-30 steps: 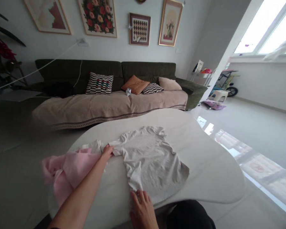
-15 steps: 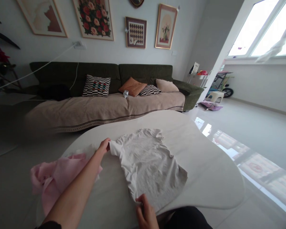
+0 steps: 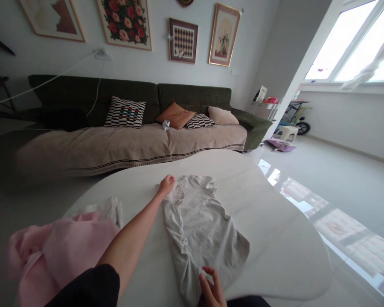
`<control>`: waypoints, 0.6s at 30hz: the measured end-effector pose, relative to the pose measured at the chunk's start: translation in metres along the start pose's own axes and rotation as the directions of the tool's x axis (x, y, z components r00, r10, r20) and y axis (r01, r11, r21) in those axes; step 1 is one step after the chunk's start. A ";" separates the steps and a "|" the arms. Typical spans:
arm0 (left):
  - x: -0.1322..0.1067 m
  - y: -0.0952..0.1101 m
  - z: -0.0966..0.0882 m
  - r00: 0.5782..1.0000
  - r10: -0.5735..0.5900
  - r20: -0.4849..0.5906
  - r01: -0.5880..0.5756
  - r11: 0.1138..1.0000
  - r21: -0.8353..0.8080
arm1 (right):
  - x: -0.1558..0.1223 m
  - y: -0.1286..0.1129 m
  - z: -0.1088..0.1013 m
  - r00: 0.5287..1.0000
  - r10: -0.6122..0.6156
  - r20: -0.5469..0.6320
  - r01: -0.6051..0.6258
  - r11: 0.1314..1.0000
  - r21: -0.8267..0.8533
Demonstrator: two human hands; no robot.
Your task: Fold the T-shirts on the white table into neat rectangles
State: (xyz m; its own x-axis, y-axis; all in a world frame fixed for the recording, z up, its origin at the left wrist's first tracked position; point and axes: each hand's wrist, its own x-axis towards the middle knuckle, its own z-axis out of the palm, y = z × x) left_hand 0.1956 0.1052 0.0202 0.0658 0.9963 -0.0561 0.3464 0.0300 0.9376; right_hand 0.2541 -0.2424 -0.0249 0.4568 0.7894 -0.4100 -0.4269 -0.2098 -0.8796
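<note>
A pale grey T-shirt [image 3: 201,221] lies flat on the white table [image 3: 275,221], its left side folded in over the body. My left hand [image 3: 166,186] is closed on the shirt's folded left shoulder near the collar, arm stretched out across the table. My right hand [image 3: 213,290] is at the near edge, fingers curled in a pinch on the shirt's bottom hem.
A pink garment [image 3: 60,251] and a white cloth [image 3: 107,209] lie heaped at the table's left. A dark green sofa [image 3: 131,123] with a beige cover and several cushions stands behind. Glossy floor and a window are to the right.
Both hands carried the shirt's left sleeve and side rightward over its body, so the shirt is narrower now. The view shifted slightly left.
</note>
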 end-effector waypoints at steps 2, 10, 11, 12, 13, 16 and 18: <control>0.001 -0.009 -0.015 0.994 0.046 -0.096 -0.041 0.998 0.052 | -0.001 -0.002 0.001 0.995 -0.102 -0.009 0.102 0.993 -0.057; 0.002 -0.056 -0.053 0.987 -0.084 -0.135 0.112 0.971 0.210 | 0.007 0.019 -0.024 0.902 -0.430 0.029 0.367 0.731 -0.575; 0.003 -0.059 -0.051 0.989 -0.091 -0.119 0.116 0.967 0.225 | 0.009 0.020 -0.029 0.883 -0.466 0.060 0.392 0.659 -0.642; 0.004 -0.061 -0.050 0.989 -0.095 -0.113 0.120 0.963 0.241 | 0.010 0.020 -0.034 0.860 -0.502 0.093 0.411 0.574 -0.708; 0.005 -0.062 -0.048 0.988 -0.096 -0.118 0.124 0.958 0.260 | 0.011 0.018 -0.037 0.829 -0.544 0.130 0.432 0.475 -0.767; 0.009 -0.061 -0.046 0.983 -0.086 -0.161 0.134 0.937 0.321 | 0.013 0.007 -0.029 0.694 -0.634 0.342 0.534 0.134 -0.835; 0.009 -0.061 -0.046 0.981 -0.075 -0.179 0.137 0.921 0.364 | 0.013 0.000 -0.014 0.611 -0.584 0.534 0.635 -0.041 -0.771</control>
State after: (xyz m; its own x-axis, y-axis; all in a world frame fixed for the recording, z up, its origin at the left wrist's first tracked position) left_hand 0.1322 0.1165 -0.0215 -0.1289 0.9896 -0.0638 0.6689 0.1342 0.7311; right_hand 0.2708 -0.2399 -0.0338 0.1121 0.9131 0.3920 0.9095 0.0647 -0.4107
